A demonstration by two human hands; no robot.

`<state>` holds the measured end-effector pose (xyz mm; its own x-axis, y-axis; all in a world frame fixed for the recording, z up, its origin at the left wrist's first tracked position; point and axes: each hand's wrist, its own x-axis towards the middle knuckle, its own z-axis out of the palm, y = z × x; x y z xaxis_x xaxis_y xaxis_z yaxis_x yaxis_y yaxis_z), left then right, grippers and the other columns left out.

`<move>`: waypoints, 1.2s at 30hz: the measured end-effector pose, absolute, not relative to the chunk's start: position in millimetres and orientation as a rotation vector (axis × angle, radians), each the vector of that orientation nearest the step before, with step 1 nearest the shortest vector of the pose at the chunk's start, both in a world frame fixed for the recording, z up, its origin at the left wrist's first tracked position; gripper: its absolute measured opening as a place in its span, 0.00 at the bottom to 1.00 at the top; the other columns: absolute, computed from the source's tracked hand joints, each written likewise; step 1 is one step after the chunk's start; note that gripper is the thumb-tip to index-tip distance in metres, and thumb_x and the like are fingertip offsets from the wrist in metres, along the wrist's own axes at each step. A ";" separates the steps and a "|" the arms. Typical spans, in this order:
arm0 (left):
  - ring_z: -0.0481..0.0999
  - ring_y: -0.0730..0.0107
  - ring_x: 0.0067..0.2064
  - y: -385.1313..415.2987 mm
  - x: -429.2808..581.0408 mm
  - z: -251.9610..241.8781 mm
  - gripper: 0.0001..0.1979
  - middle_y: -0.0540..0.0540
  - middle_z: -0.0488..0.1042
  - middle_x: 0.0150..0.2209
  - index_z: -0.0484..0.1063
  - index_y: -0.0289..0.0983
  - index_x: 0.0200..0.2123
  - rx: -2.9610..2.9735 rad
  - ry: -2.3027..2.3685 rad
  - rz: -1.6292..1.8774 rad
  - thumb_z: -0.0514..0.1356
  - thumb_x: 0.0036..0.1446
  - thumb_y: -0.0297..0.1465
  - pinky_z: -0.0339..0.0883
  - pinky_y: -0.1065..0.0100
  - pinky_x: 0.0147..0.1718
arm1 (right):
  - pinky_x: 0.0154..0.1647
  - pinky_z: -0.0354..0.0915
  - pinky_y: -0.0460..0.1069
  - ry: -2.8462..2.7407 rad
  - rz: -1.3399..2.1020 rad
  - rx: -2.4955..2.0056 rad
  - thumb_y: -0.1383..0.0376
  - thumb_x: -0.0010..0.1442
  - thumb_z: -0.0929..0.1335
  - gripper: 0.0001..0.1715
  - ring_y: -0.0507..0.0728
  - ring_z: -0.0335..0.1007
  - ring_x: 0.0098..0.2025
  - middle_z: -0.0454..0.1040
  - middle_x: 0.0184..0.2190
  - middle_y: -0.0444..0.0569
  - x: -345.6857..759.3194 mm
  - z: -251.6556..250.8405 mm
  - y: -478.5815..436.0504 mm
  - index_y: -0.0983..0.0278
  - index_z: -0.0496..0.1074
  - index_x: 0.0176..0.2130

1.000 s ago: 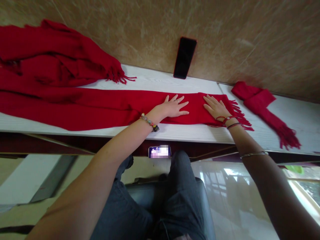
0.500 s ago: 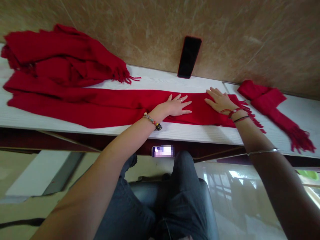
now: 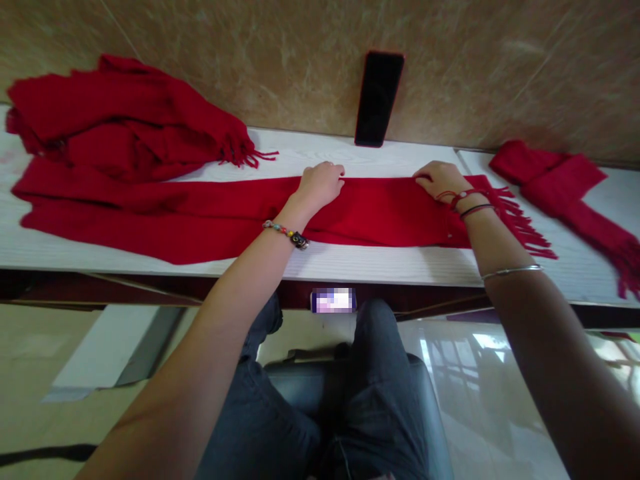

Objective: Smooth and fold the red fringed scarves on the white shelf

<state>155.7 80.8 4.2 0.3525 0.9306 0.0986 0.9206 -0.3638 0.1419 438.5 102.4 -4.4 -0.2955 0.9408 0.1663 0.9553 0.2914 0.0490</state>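
A long red fringed scarf lies stretched along the white table, bunched in a heap at its far left end. My left hand is curled over the scarf's far edge near the middle, fingers closed on the cloth. My right hand grips the same far edge close to the fringed right end, fingers bent around the fabric. Both wrists carry bracelets.
A dark phone leans upright against the marbled wall behind the table. A second red scarf lies folded at the right end. My knees and a dark chair seat are under the table's near edge.
Both hands were lying flat and spread on the scarf; they have slid to its far edge and curled closed on the cloth.
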 end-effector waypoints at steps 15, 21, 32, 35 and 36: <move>0.61 0.57 0.59 95.2 150.7 7.3 0.16 0.43 0.65 0.56 0.65 0.40 0.54 2.479 1.855 0.402 0.48 0.66 0.33 0.54 0.54 0.58 | 0.54 0.63 0.58 -2.249 -0.191 -1.932 0.67 0.59 0.60 0.21 0.65 0.69 0.51 0.76 0.46 0.57 424.2 2.6 99.1 0.69 0.76 0.46; 0.63 0.57 0.58 87.6 154.5 2.7 0.19 0.37 0.63 0.57 0.65 0.35 0.56 2.536 1.838 0.389 0.49 0.63 0.27 0.56 0.56 0.57 | 0.56 0.62 0.61 -2.214 -0.177 -1.815 0.66 0.59 0.58 0.25 0.65 0.69 0.53 0.76 0.48 0.49 432.3 -10.6 104.6 0.61 0.75 0.49; 0.50 0.66 0.67 100.0 156.3 -12.9 0.25 0.44 0.50 0.67 0.53 0.39 0.65 2.672 1.331 0.195 0.45 0.65 0.32 0.44 0.65 0.63 | 0.59 0.59 0.61 -2.227 -0.257 -1.869 0.66 0.61 0.58 0.25 0.65 0.65 0.56 0.73 0.52 0.52 433.5 6.0 96.4 0.64 0.71 0.54; 0.43 0.64 0.69 98.4 159.6 -12.6 0.27 0.46 0.43 0.69 0.49 0.41 0.66 2.673 1.300 0.169 0.44 0.65 0.34 0.41 0.62 0.64 | 0.61 0.57 0.62 -2.258 -0.209 -1.828 0.63 0.63 0.55 0.28 0.65 0.59 0.61 0.68 0.58 0.55 436.5 3.5 82.0 0.66 0.66 0.58; 0.41 0.63 0.69 97.7 161.2 -12.5 0.27 0.48 0.42 0.70 0.48 0.43 0.67 2.664 1.285 0.133 0.43 0.65 0.36 0.40 0.61 0.64 | 0.61 0.56 0.63 -2.284 -0.162 -1.844 0.62 0.64 0.55 0.29 0.65 0.57 0.63 0.65 0.60 0.57 437.4 0.5 77.3 0.68 0.64 0.59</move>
